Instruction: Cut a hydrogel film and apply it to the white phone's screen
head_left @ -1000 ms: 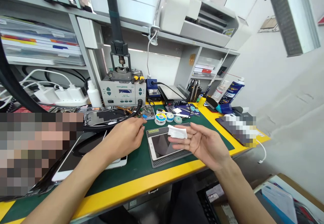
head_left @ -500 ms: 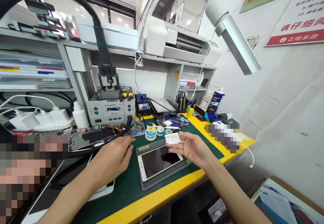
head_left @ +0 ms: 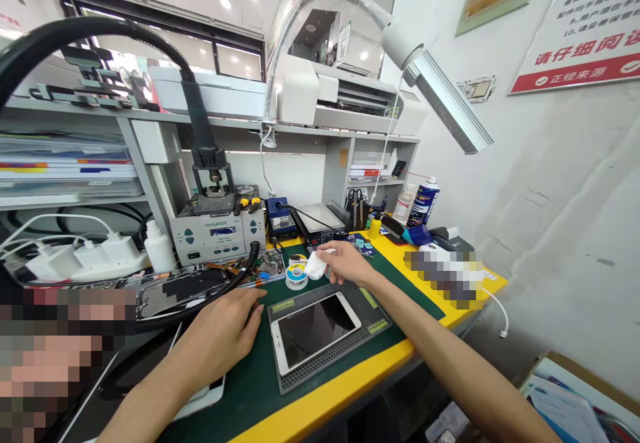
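My right hand (head_left: 345, 263) pinches a folded white wipe (head_left: 315, 265) beside the solder spools (head_left: 297, 276). It hovers beyond the far edge of a white-framed touchscreen device (head_left: 315, 329), whose dark screen faces up. That device lies at a slant on a grey perforated pad (head_left: 325, 366). To its left, my left hand (head_left: 230, 323) rests palm down over the green mat (head_left: 245, 389), apart from the device. Its index finger and thumb are apart, the other fingers are mostly hidden, and I see nothing held. Under my left forearm a white-edged device (head_left: 207, 396) is partly covered.
A grey rework station (head_left: 220, 236) stands at the back left, a black hose arching above. A lamp (head_left: 445, 89) overhangs the right. A blue spray can (head_left: 424, 203) and a yellow bottle (head_left: 375, 226) are at the back right. A blurred-out area covers the far left.
My right hand has moved away from over the screen toward the spools, turning palm down with the white wipe. My left hand stays in nearly the same place. The camera view has tilted slightly.
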### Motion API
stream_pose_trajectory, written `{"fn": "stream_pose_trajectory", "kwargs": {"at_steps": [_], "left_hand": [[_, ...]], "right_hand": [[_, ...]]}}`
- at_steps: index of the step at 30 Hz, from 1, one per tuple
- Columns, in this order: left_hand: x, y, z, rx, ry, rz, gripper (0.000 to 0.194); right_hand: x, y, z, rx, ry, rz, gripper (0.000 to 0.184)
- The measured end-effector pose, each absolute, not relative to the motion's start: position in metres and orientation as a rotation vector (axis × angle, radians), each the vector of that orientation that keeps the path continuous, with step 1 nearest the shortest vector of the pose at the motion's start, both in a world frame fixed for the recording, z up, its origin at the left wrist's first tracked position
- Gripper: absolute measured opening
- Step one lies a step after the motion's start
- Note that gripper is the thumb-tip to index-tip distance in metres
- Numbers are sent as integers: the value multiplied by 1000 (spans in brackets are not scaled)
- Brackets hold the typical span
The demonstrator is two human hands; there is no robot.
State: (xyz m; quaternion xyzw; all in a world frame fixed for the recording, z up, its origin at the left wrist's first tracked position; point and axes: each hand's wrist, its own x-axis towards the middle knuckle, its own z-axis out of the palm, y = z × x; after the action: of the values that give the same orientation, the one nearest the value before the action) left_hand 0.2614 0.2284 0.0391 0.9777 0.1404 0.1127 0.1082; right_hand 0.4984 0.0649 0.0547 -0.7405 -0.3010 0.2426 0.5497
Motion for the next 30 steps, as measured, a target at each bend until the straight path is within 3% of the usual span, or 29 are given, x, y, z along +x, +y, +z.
{"fn": "stream_pose_trajectory", "kwargs": {"at_steps": [2, 5, 9, 18, 30], "left_hand": [[260, 229, 39, 2875, 416, 351, 51], [260, 229, 41, 2891, 421, 357, 52], [262, 228, 42, 2914, 396, 373, 52], [260, 229, 39, 2890, 417, 393, 52], [261, 226, 45, 2898, 393, 312, 55]], "right_hand": [[496, 66, 57, -1816, -744, 427, 20], [497, 57, 65, -1887, -769, 253, 14], [528, 49, 89, -1979, -671, 145, 31], [604, 84, 88, -2110, -316, 421, 37], [615, 100, 74, -2091, -237, 398, 38]]}}
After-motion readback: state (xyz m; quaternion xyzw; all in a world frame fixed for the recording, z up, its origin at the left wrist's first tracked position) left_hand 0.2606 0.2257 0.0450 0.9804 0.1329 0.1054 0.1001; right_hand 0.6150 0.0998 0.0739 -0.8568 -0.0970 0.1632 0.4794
